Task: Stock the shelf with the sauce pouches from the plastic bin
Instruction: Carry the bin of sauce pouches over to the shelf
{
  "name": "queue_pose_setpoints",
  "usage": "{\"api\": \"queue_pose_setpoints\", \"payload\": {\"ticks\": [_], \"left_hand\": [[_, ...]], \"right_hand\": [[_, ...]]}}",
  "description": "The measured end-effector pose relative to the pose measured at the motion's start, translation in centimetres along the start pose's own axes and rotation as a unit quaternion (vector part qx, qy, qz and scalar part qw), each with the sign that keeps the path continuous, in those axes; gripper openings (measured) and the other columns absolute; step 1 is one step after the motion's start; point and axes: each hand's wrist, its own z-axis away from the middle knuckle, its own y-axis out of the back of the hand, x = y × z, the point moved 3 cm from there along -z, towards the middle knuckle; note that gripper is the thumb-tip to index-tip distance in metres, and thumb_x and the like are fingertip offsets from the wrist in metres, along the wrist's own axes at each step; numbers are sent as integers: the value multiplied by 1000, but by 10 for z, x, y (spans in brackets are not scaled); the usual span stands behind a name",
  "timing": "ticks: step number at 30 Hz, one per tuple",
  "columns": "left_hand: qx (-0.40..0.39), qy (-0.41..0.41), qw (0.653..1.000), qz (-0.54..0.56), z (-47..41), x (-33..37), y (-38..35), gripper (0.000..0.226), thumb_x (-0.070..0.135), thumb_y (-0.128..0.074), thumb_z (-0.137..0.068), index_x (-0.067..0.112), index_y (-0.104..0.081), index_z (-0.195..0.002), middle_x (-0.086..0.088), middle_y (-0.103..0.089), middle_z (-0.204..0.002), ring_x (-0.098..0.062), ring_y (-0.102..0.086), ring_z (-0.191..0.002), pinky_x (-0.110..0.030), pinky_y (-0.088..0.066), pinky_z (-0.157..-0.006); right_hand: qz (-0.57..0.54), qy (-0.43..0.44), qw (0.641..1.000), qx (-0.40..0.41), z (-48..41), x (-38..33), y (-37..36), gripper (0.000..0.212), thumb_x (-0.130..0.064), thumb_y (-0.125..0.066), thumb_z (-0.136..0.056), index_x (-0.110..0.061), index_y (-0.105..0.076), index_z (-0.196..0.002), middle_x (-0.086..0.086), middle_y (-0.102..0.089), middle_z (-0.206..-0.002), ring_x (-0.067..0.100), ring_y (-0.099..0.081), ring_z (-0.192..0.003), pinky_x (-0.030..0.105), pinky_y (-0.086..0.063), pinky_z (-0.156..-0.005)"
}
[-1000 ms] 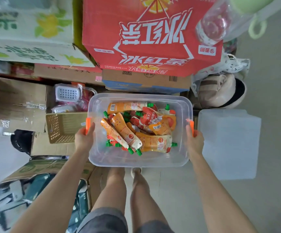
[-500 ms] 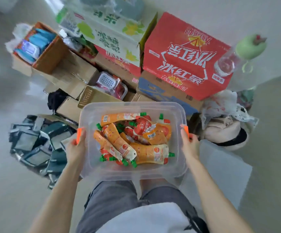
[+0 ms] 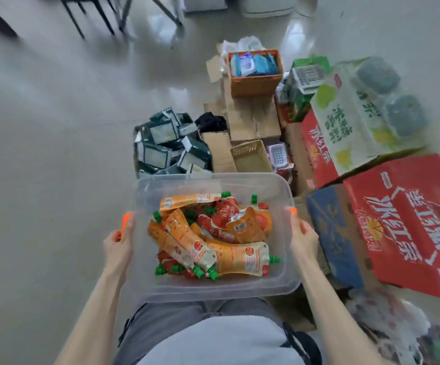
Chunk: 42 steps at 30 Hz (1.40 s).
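A clear plastic bin (image 3: 279, 284) with orange handle clips is held in front of my waist. Inside it lie several orange and red sauce pouches (image 3: 240, 259) with green caps, piled loosely. My left hand (image 3: 119, 243) grips the bin's left handle and my right hand (image 3: 302, 239) grips its right handle. The bin is off the floor, carried level. No shelf is in view.
Stacked red cartons (image 3: 411, 227) and a green-and-white carton (image 3: 350, 119) stand at the right. Ahead on the floor are open cardboard boxes (image 3: 250, 119), an orange basket (image 3: 255, 75), a beige basket (image 3: 250, 155) and a pile of dark packets (image 3: 166, 143). Chair legs (image 3: 92, 14) stand far back; bare grey floor spreads left.
My view has swung to the left with the bin still held in both hands; the cartons have slid from straight ahead to the right side and open floor has come into view.
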Motion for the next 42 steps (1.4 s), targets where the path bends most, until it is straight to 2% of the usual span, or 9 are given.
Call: {"api": "queue_pose_setpoints", "payload": {"ticks": [2,6,11,16,21,25,29,32,42], "left_hand": [[36,9,999,11,-8,-18,34,51,63,-58,-79,19,-37,-66,-5,-33,-65,-18,-29,-58,-33,-21,-54],[112,34,993,22,-22,-51,103,56,65,-54,-81,20,-30,-58,-4,-31,-58,-20,-29,-56,-35,-20,-54],[194,79,977,34,-43,-81,192,60,67,-50,-80,18,-26,-54,-2,-29,-50,-23,-29,-50,-36,-21,-50],[273,153,945,99,-64,-116,274,61,64,-52,-82,12,-40,-54,-5,-41,-52,-27,-40,-55,-37,-30,-54],[334,189,904,188,-77,-130,334,51,72,-53,-76,22,-57,-72,-1,-39,-55,-22,-36,-52,-33,-32,-52],[391,226,861,236,-103,-136,372,66,73,-56,-72,7,-60,-71,0,-42,-57,-20,-37,-52,-32,-31,-52],[419,247,833,265,-149,-129,408,62,72,-56,-73,13,-43,-60,-1,-41,-55,-21,-38,-53,-31,-30,-51],[440,253,818,271,-188,-114,444,61,70,-56,-76,17,-31,-56,0,-35,-52,-20,-34,-50,-30,-26,-49],[492,283,772,286,-301,-69,573,66,72,-54,-75,16,-28,-54,-2,-35,-52,-22,-34,-50,-32,-28,-50]], "right_hand": [[22,22,999,-22,6,-18,-33,48,-60,-50,-87,-17,-64,-103,0,-66,-100,19,-60,-92,35,-49,-84],[68,107,990,-63,31,-51,-112,30,-43,-51,-92,-21,-61,-75,-2,-63,-79,13,-54,-73,27,-39,-61],[99,124,980,-124,77,-68,-218,40,-53,-53,-89,-18,-64,-73,1,-64,-73,17,-55,-72,33,-44,-69],[141,175,955,-192,133,-104,-334,57,-61,-54,-83,-10,-56,-59,2,-50,-58,15,-44,-56,24,-36,-54],[190,228,911,-286,190,-149,-438,54,-61,-52,-85,-13,-51,-59,-2,-42,-54,13,-36,-51,27,-27,-51],[215,244,887,-328,220,-180,-524,44,-55,-53,-86,-17,-54,-64,-7,-47,-58,9,-39,-53,21,-28,-50],[238,231,874,-355,242,-208,-620,41,-56,-55,-85,-18,-62,-72,-2,-62,-68,14,-52,-58,23,-37,-51],[237,213,870,-377,263,-232,-693,42,-54,-59,-84,-16,-62,-66,0,-60,-64,15,-50,-56,25,-38,-51],[253,220,840,-427,355,-315,-903,40,-47,-62,-86,-15,-61,-62,-4,-57,-54,14,-46,-51,20,-36,-42]]}}
